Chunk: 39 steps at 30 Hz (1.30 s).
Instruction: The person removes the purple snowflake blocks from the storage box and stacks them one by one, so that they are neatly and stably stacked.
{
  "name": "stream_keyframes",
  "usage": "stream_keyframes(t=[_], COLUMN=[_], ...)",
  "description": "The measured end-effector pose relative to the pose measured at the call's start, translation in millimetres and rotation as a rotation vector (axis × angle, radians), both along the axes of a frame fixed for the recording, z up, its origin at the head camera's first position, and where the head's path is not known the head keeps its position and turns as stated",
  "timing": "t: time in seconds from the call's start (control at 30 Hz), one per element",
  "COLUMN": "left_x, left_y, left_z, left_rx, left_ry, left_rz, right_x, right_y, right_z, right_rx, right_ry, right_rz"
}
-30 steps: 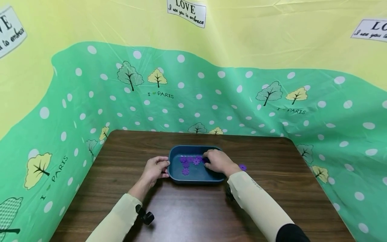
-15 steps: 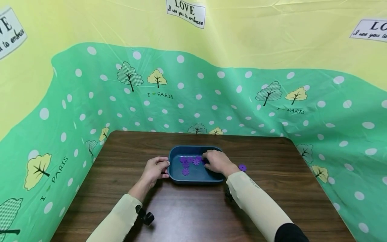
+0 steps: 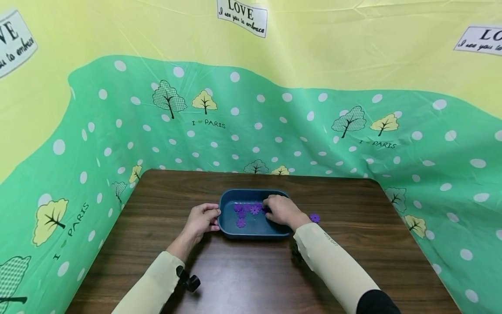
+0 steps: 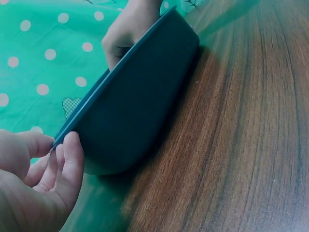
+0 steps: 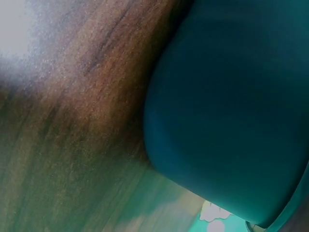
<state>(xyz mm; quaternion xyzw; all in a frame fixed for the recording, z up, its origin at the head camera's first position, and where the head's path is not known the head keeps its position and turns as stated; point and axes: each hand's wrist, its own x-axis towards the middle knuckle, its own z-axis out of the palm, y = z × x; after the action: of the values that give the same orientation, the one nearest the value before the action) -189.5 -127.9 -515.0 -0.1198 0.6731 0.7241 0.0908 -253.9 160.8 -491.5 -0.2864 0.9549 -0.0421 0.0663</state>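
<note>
A dark blue tray [image 3: 255, 236] stands on the table, with several purple flower-shaped pieces [image 3: 241, 223] lying inside it, mostly in its left half. The left hand [image 3: 200, 220] holds the tray's left end; in the left wrist view the thumb and fingers of that hand [image 4: 43, 179] pinch the rim. Reaching over the right side, the right hand [image 3: 283, 210] has its curled fingers down inside the tray at a purple piece [image 3: 264, 211], mostly covered by them. The right wrist view shows the tray's outer wall [image 5: 227, 111], and the hand is out of sight there.
Another purple flower piece [image 3: 314, 217] lies on the brown wooden table [image 3: 243, 279], just right of the tray near the right wrist. A green and yellow printed cloth [image 3: 274, 131] hangs behind and at both sides of the table.
</note>
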Motion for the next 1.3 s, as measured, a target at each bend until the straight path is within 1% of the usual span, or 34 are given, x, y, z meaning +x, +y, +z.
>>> stream_keyframes(t=[0.23,0.37,0.47,0.63,0.73,0.9,1.03,1.2,1.3], left_x=[0.7,1.6,1.7,1.7,1.6,2.1,1.5,0.6,1.2], left_y=[0.3,0.1,0.2,0.3,0.4,0.3,0.4,0.4,0.2], left_z=[2.5,3.2,3.0,2.6,2.9,3.2,3.0,2.3,1.7], left_rx=[0.000,-0.001,-0.003,-0.004,-0.005,-0.006,-0.004,0.003,0.005], left_ry=[-0.001,-0.002,-0.002,-0.004,-0.005,-0.006,-0.007,-0.004,-0.010], left_rz=[-0.002,-0.005,-0.003,0.000,-0.002,-0.002,-0.006,-0.005,-0.003], right_x=[-0.5,-0.5,0.3,1.9,3.6,4.9,4.2,2.5,2.9], right_y=[3.4,5.5,6.7,10.1,14.3,25.3,37.9,55.7,67.0], right_z=[2.9,7.0,12.5,23.2,29.6,38.2,41.9,44.9,45.4], right_rx=[-0.052,-0.101,-0.124,-0.152,-0.179,-0.227,-0.246,-0.268,-0.277], right_ry=[-0.025,-0.051,-0.058,-0.041,-0.040,-0.039,-0.037,-0.010,0.018], right_rz=[0.022,0.002,-0.007,0.014,0.010,-0.002,-0.020,-0.028,-0.019])
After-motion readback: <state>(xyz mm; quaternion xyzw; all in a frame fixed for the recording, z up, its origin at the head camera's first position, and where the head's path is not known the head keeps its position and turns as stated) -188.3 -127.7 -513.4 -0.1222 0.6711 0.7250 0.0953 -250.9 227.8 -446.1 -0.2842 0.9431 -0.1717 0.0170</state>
